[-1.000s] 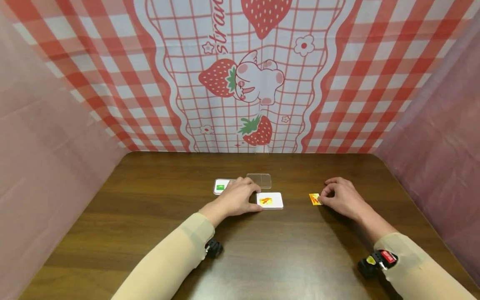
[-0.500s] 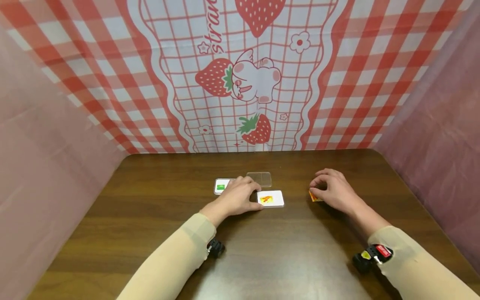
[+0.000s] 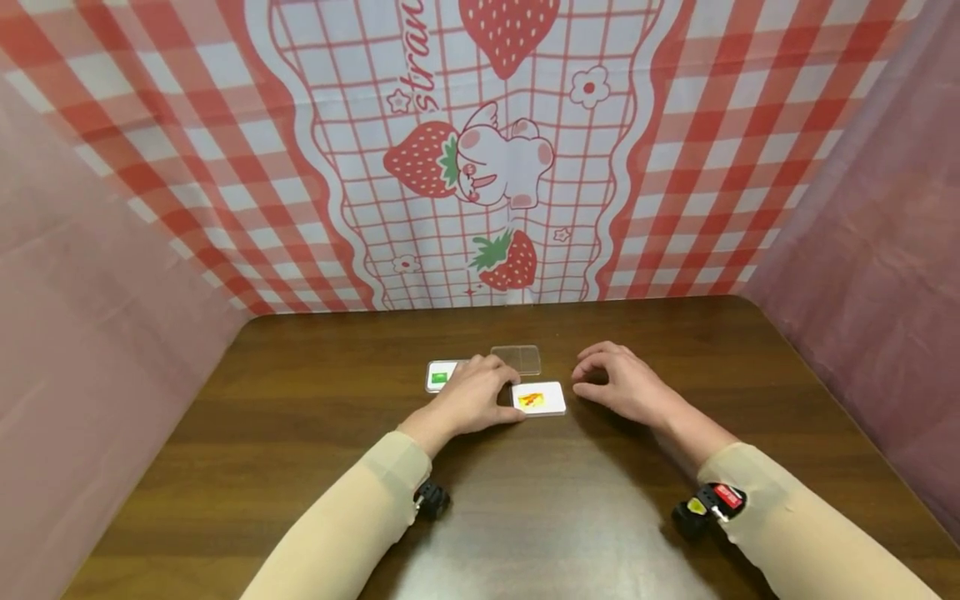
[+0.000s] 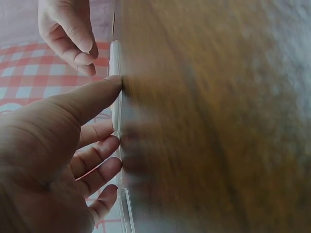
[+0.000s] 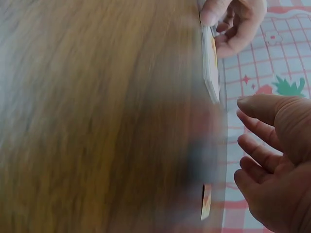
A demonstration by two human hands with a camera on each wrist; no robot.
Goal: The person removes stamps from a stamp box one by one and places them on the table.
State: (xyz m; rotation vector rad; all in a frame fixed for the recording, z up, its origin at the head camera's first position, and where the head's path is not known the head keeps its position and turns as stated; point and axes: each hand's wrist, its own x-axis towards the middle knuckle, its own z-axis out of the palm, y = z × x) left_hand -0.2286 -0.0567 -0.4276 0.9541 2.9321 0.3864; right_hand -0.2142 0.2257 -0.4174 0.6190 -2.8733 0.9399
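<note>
My left hand (image 3: pixel 471 398) rests on the table and holds the left end of a flat clear case (image 3: pixel 540 400), thumb at its near edge and index finger at its far edge. A white card with an orange-and-yellow picture shows in that case. To its right hovers my right hand (image 3: pixel 626 387), its thumb and fingers apart with nothing between them, also seen in the right wrist view. A small orange card piece (image 5: pixel 206 201) lies on the table past the right fingers in the right wrist view; in the head view the hand hides it.
Behind the left hand, a second case (image 3: pixel 441 375) holds a white card with a green picture, partly covered by the fingers. A clear empty lid or case (image 3: pixel 516 360) lies beyond the held one. A strawberry-print curtain (image 3: pixel 480 167) hangs along the table's back edge.
My right hand has moved left from the orange card piece, where its fingertips were, towards the held case. My left hand keeps its place at the case.
</note>
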